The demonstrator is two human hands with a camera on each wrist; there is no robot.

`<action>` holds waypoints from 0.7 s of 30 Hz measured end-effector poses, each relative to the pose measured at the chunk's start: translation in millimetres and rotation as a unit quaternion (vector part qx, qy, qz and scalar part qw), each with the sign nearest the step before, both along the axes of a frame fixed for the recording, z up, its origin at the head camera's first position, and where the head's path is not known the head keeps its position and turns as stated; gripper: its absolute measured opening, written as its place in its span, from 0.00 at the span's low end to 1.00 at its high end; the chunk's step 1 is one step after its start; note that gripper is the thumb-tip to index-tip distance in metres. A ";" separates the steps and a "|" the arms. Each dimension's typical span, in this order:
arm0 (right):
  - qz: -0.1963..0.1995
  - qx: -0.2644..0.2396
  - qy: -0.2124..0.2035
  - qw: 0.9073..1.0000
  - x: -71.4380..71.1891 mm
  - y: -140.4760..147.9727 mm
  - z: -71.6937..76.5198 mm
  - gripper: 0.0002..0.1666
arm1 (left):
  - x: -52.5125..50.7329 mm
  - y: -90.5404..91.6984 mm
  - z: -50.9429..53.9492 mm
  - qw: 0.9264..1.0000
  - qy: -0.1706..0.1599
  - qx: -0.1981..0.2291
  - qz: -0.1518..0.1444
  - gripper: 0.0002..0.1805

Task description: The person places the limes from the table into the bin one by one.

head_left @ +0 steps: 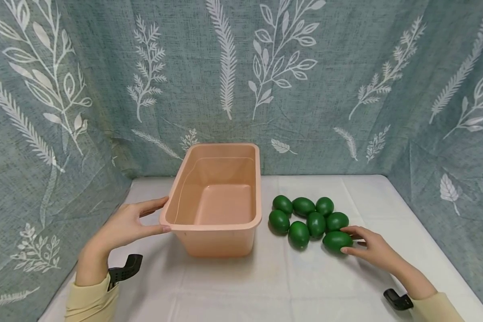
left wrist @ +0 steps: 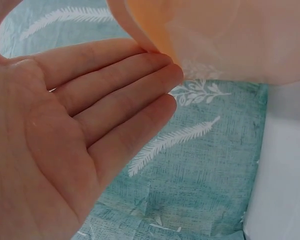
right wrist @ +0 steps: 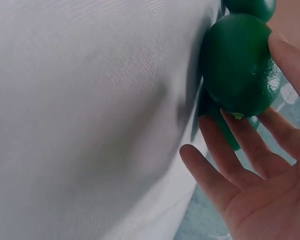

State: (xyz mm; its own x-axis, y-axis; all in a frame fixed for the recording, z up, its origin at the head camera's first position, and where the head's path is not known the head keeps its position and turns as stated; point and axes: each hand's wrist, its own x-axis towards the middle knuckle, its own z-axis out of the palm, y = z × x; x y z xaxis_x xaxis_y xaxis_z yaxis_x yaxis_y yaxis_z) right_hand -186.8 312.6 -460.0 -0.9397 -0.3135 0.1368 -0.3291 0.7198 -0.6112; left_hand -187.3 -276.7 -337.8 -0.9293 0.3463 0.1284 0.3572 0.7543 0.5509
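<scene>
A peach-coloured plastic tub (head_left: 217, 243) stands on the white cloth. My left hand (head_left: 124, 223) is at its left rim, fingers and thumb apart and touching the edge. In the left wrist view, that hand's fingers (left wrist: 125, 100) lie straight, tips against the tub wall (left wrist: 215, 45). My right hand (head_left: 372, 248) is around the right end of the nearest green lime (head_left: 337, 242), which rests on the cloth. The right wrist view has the thumb against this lime (right wrist: 240, 65), with the other fingers spread loosely by its stem end.
Several more green limes (head_left: 298, 235) cluster to the right of the tub, close together. White cloth (head_left: 233, 290) covers the table. A teal curtain with white leaf prints (head_left: 193, 98) hangs behind and at both sides.
</scene>
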 end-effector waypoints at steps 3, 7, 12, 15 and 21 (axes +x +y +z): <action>0.002 0.001 -0.007 1.000 -2.8 -0.9 -1.9 0.32 | -0.1 -0.4 -0.6 1.000 0.000 0.000 0.002 0.41; -0.001 0.001 -0.029 1.000 -5.6 -1.2 -0.2 0.33 | -0.3 -0.4 -1.1 1.000 0.001 -0.001 0.003 0.40; -0.003 -0.007 -0.046 0.999 -6.9 -2.6 2.0 0.34 | 0.8 0.9 -0.2 1.000 0.002 -0.002 0.006 0.41; -0.004 -0.008 -0.048 0.999 -6.9 -3.9 1.9 0.34 | 2.1 2.1 0.5 1.000 -0.001 0.003 0.003 0.41; -0.005 -0.013 -0.060 0.998 -5.9 -5.3 7.8 0.35 | 3.3 3.0 0.3 1.000 0.003 0.003 0.004 0.40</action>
